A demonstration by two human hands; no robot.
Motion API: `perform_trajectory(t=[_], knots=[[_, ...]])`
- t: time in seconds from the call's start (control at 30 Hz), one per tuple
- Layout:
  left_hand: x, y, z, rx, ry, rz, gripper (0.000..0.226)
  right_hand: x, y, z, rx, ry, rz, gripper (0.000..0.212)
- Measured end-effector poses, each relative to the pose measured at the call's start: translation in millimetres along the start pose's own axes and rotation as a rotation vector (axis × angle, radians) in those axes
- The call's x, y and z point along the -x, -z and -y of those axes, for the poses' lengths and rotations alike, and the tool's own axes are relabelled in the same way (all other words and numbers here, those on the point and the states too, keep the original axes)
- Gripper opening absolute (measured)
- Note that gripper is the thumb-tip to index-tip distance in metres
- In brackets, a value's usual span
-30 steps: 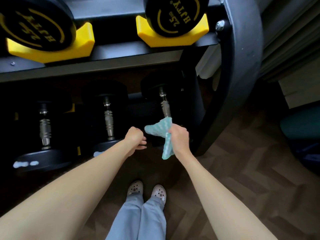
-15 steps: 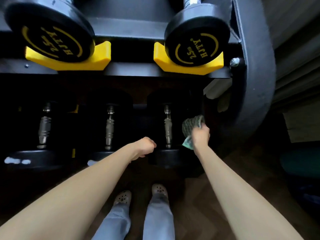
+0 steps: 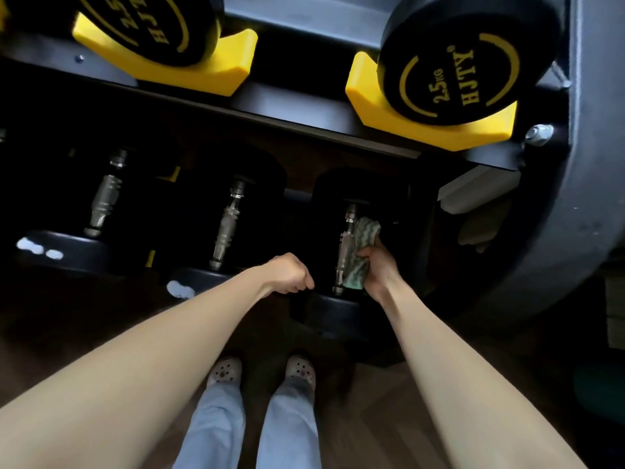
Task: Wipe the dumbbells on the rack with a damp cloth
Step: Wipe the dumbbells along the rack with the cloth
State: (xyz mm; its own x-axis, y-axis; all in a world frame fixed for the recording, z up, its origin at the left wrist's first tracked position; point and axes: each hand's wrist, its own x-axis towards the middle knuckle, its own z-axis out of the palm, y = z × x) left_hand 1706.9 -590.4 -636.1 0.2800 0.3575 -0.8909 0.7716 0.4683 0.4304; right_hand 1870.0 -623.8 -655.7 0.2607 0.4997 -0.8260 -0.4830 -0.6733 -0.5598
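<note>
- On the low shelf of the big black metal rack (image 3: 592, 164), at its right end, lies a black dumbbell with a ribbed silver handle (image 3: 344, 245).
- Its long line runs from close to the person back into the dark shelf. One round end faces the person and the other sits deep inside.
- The right-hand grip (image 3: 380, 272) is closed round a green and white striped cloth (image 3: 363, 243), with the fingers curled tight on it.
- The cloth is bunched up and pressed on the right side of the silver handle, touching it.
- The left-hand grip (image 3: 287, 274) is curled into a fist with nothing in it. It is just left of the same dumbbell, near its front end. I cannot tell if it touches.
- The handle shines a little. The round ends are dull black and hard to see in the shade.
- A middle dumbbell (image 3: 226, 228) and a left dumbbell (image 3: 103, 201), both black with silver handles, lie on the same shelf and point the same way. Each has pale patches on its front end.
- On the shelf above, a black dumbbell marked 2.5 KG in yellow (image 3: 456, 62) sits in a yellow plastic holder (image 3: 422, 126). Another black and yellow dumbbell (image 3: 152, 25) sits to its left in a second yellow holder (image 3: 220, 69).
- Lower down are pale shoes with holes (image 3: 223, 372), light blue trousers (image 3: 216, 428) and a brown wood floor (image 3: 389, 401).
</note>
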Motion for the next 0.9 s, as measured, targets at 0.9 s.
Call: perform_trajectory(t=[0.9], knots=[[26, 7, 10, 0.092, -0.024, 0.171, 0.053, 32, 33, 9, -0.336, -0.228, 0.118, 0.031]])
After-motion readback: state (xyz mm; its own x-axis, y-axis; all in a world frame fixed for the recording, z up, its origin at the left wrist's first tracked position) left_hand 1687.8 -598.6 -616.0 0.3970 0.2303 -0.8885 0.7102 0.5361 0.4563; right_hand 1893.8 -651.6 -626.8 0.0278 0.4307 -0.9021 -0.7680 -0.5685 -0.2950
